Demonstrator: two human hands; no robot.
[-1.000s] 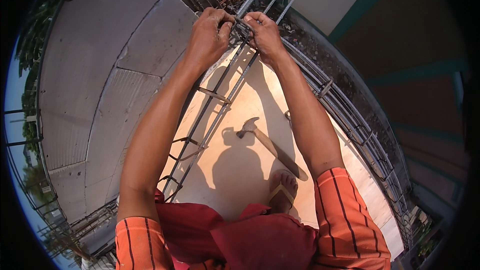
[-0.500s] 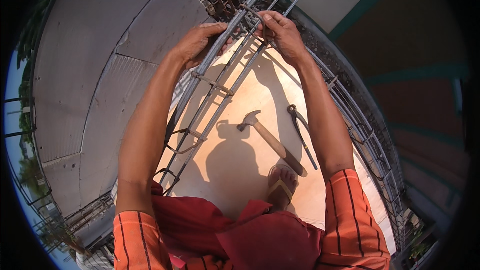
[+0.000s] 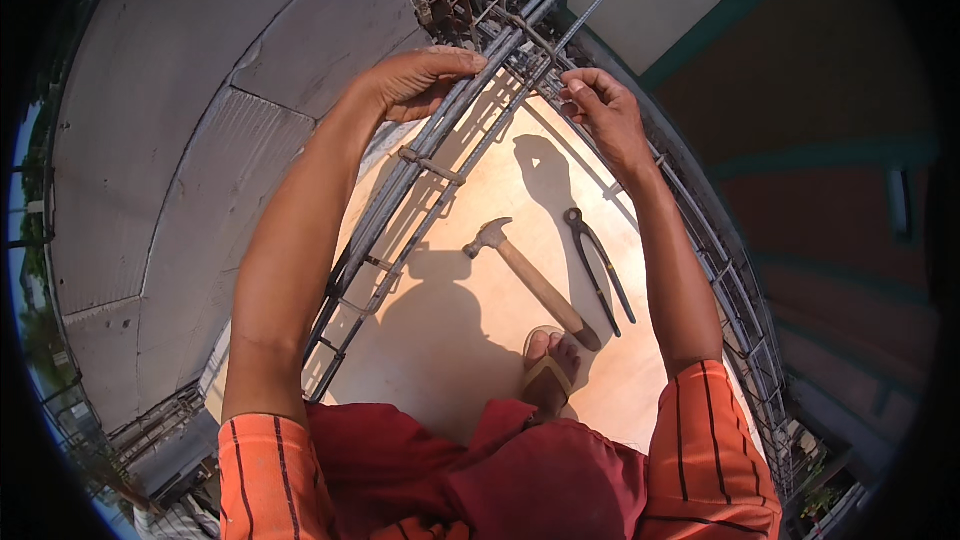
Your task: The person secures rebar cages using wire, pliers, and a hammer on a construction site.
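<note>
- Steel bars (image 3: 435,130): long, grey, grouped closely side by side; they slant from lower left to upper right, the left hand (image 3: 425,82) touching them near their upper part.
- Ribbed bar (image 3: 583,22): slender, to the right of the group, running roughly alongside it; its upper end is free.
- Upper stirrup (image 3: 537,37): bent rod, set crosswise at the bars; the right hand (image 3: 612,118), fingers curled, is just beside its lower end.
- Middle stirrup (image 3: 432,166): brownish, crosswise, below the left hand.
</note>
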